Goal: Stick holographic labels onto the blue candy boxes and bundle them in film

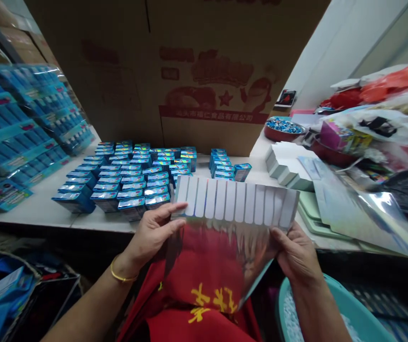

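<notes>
A thin glossy sheet (221,237) spans the space between my two hands, over the table's front edge. White strips (230,202) run side by side along its top, and red cloth shows through or reflects in the lower part. My left hand (163,225) pinches the sheet's left edge between thumb and fingers. At the right edge, my right hand (292,247) grips it, thumb in front and fingers mostly hidden behind. Just beyond stand rows of small blue boxes (130,187), with a smaller group (221,166) to their right.
A large cardboard box (118,95) stands behind the blue boxes. Stacked display packs (22,123) rise at left. White card pieces (291,164), flat sheets (353,204) and a red bowl (284,130) lie right. A turquoise basin (353,304) sits below right; an open carton (47,299) below left.
</notes>
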`<state>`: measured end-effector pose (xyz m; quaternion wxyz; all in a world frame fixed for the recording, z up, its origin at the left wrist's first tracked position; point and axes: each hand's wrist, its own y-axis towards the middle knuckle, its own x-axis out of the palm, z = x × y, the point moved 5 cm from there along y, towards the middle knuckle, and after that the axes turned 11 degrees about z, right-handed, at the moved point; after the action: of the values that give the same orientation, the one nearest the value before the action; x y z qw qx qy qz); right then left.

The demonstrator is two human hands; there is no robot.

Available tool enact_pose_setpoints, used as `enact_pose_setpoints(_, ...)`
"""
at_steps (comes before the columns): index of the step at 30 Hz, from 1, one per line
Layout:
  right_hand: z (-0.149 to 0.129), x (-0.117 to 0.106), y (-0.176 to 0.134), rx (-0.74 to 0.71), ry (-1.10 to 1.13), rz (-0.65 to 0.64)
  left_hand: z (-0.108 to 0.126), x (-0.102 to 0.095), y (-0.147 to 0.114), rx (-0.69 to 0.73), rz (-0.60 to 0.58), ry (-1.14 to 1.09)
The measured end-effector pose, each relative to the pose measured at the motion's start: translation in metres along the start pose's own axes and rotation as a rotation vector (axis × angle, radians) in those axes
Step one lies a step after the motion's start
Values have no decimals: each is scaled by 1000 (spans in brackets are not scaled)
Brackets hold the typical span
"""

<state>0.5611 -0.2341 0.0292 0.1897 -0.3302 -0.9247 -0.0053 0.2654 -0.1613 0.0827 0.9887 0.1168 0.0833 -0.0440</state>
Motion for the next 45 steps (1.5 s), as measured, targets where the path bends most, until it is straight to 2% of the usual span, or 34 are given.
enact_pose_setpoints(7, -8, 4, 3, -67, 3, 86, 12, 4, 3, 317, -16, 266)
enact_pose_setpoints(12, -3, 6, 2, -12, 26, 84, 11, 7, 6, 453, 49, 323)
enact_pose_setpoints(15, -4, 1, 1, -69, -137, 77, 10, 6, 7, 486, 62, 340)
enact_pose_setpoints(17, -18, -1, -5, -298, -343, 158, 11, 5, 8, 490, 68, 367)
enact_pose_setpoints(19, -41, 11, -21, -661, -576, 219, 17, 4, 6, 511, 86, 396)
enact_pose_setpoints(20, -51, 24, -32, -844, -685, 179, 22, 5, 5, 529, 93, 409)
enact_pose_setpoints(21, -56, 41, -43, -996, -786, 77, 28, 7, 4, 553, 98, 421)
enact_pose_setpoints(22, -57, 60, -52, -1102, -876, -77, 34, 9, 2, 580, 103, 432)
enact_pose_setpoints(24, -50, 90, -64, -1178, -1001, -400, 46, 14, -2, 626, 98, 449)
enact_pose_setpoints(26, -40, 105, -63, -1143, -1050, -578, 52, 17, -4, 639, 49, 439)
enact_pose_setpoints(28, -33, 101, -50, -1066, -1069, -607, 49, 15, -2, 565, -10, 420)
enact_pose_setpoints(30, -29, 85, -32, -961, -1088, -608, 39, 7, 5, 415, 9, 407)
enact_pose_setpoints(34, -34, 44, 1, -704, -1064, -657, 13, -9, 24, 101, 172, 310)
enact_pose_setpoints(36, -38, 28, 15, -594, -1032, -633, -1, -4, 32, -41, 169, 190)
enact_pose_setpoints(39, -41, 13, 34, -445, -971, -554, -18, 15, 42, -238, 116, -48)
enact_pose_setpoints(42, -42, 8, 45, -312, -905, -469, -28, 31, 48, -385, 95, -239)
enact_pose_setpoints(45, -44, 11, 48, -249, -839, -436, -37, 38, 54, -458, 86, -320)
